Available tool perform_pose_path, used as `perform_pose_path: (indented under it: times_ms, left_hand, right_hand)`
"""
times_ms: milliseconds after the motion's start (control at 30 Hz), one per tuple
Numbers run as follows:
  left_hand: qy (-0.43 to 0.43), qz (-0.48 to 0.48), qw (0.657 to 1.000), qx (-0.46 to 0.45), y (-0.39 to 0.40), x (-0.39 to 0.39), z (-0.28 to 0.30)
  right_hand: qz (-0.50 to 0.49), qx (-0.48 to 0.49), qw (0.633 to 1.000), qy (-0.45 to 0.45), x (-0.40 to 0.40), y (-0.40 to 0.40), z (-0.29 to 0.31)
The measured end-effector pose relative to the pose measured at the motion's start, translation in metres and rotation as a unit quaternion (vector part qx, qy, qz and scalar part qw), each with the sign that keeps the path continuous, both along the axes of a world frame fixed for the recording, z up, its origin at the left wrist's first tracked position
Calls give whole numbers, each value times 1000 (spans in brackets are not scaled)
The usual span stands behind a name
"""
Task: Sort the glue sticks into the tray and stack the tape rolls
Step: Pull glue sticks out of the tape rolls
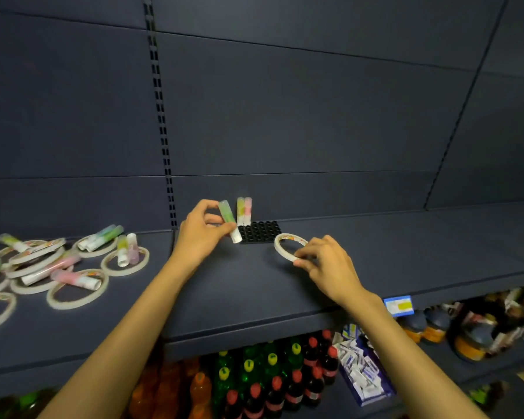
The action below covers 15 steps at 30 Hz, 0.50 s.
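A black tray (262, 231) with round holes sits at the back of the dark shelf. Two glue sticks (244, 210), one yellow-green and one pink, stand upright in its back left corner. My left hand (201, 234) holds a green glue stick (229, 220) tilted, its white end just left of the tray. My right hand (325, 260) pinches a white tape roll (286, 244) by its near edge, lifted at an angle just right of the tray. A jumble of tape rolls (76, 290) and glue sticks (103, 237) lies on the shelf at the left.
The shelf (239, 294) has a dark back panel with a slotted upright (164, 140). A blue price tag (399, 305) hangs on the shelf's front edge. Below stand soda bottles (273, 376), a box of small packets (362, 367) and jars (466, 331).
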State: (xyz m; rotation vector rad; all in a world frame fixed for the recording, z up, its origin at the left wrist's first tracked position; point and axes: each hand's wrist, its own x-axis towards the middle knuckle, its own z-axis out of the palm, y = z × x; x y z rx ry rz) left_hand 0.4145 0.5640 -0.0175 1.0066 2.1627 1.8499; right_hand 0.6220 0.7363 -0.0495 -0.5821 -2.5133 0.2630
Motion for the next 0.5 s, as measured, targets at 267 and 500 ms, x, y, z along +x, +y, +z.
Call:
perform_pose_path:
  times_ms: [267,500]
  left_hand:
    - [64,39,997,-11,74,-34,-2]
    - [198,84,974,-70,127,-57,-8]
  right_hand:
    - [22,9,1000,-12,-45,95,8]
    - [48,0,999,-21,-67,144,4]
